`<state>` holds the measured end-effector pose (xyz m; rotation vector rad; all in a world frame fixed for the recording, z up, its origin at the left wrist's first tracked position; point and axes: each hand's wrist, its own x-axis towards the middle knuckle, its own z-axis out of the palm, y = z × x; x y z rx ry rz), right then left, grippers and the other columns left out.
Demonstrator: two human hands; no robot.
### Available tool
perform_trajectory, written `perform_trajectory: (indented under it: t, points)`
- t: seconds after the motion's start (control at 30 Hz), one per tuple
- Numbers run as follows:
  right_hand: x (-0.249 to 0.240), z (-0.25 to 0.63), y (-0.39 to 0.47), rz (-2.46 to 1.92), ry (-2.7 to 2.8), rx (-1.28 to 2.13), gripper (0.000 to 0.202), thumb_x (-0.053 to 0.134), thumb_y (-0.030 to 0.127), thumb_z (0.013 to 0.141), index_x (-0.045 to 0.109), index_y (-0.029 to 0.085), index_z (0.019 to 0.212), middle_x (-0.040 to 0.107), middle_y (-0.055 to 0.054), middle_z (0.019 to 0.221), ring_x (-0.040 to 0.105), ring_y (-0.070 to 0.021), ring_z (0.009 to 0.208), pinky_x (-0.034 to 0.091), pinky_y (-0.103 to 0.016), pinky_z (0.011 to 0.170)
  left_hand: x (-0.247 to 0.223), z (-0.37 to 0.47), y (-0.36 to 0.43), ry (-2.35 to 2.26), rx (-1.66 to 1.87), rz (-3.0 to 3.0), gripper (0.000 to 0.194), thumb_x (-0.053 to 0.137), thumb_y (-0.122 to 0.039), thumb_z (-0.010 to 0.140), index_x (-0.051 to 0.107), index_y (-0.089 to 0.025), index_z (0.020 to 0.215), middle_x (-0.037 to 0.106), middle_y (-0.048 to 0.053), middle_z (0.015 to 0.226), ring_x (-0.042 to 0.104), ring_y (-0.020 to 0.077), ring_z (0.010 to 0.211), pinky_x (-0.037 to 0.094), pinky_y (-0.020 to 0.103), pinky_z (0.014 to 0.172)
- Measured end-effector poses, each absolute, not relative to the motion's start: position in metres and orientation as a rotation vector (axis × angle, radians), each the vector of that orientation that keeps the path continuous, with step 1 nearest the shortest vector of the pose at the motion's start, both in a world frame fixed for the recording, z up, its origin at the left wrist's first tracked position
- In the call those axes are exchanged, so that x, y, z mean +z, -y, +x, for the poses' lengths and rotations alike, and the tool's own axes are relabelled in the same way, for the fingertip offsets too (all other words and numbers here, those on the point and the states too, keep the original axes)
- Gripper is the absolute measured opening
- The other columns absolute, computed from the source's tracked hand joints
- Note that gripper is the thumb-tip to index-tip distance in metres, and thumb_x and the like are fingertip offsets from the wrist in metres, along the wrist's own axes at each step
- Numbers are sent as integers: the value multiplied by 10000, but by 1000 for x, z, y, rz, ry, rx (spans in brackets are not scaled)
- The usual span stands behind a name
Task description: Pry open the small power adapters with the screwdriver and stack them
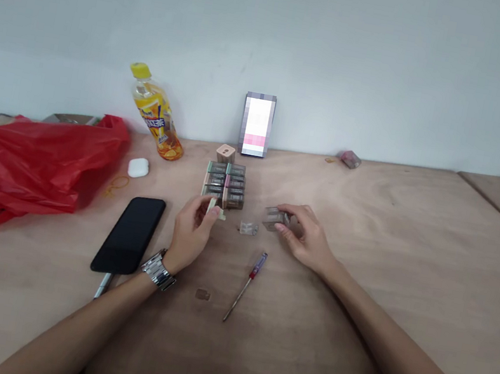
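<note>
My left hand (191, 231), with a metal watch on the wrist, pinches a small cream-coloured plastic piece (217, 210) just in front of the stacked boxes. Between thumb and fingers, my right hand (306, 239) grips a see-through grey plastic case (275, 218). A small clear plastic part (249, 229) lies on the table between both hands. Behind my left hand stand several small dark see-through boxes (235, 183) with coloured edges, in two columns. A screwdriver (248, 285) with a clear, red-ended handle lies nearer to me. A small flat brownish piece (202, 295) rests left of its tip.
A dark phone (128, 234) with a cable lies at left, near a white earbud case (138, 167) and a red plastic bag (31, 168). A drink bottle (158, 116) leans on the wall. Behind the boxes are a beige block (225, 154) and an upright lit phone (257, 125).
</note>
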<state>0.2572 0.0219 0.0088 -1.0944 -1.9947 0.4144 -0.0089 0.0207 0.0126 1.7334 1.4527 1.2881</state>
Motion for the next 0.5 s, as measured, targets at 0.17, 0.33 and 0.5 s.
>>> perform_trajectory:
  t: [0.17, 0.33, 0.5]
  points:
    - [0, 261, -28, -1226, 1842, 585, 259, 640, 323, 843, 568, 213, 1066, 678, -84, 1047, 654, -224, 884, 540, -396, 787, 11, -9, -20, -1508, 1191, 1873, 292, 565, -270, 825, 590, -163, 1096, 624, 41, 910, 562, 171, 794, 448, 293, 717]
    - [3, 258, -31, -1314, 1850, 290, 261, 619, 266, 820, 559, 212, 1069, 633, -129, 1169, 605, -301, 1058, 503, -497, 883, 15, -3, -16, -1572, 1068, 2041, 262, 562, -162, 729, 594, -170, 988, 604, 37, 888, 551, 186, 806, 442, 315, 729]
    - [23, 240, -16, -1017, 2045, 95, 278, 560, 140, 811, 579, 219, 1077, 620, -116, 1033, 563, -293, 1019, 485, -494, 884, 14, -2, -16, -1666, 1053, 2019, 248, 569, -181, 728, 591, -175, 975, 613, 39, 876, 557, 197, 788, 444, 330, 723]
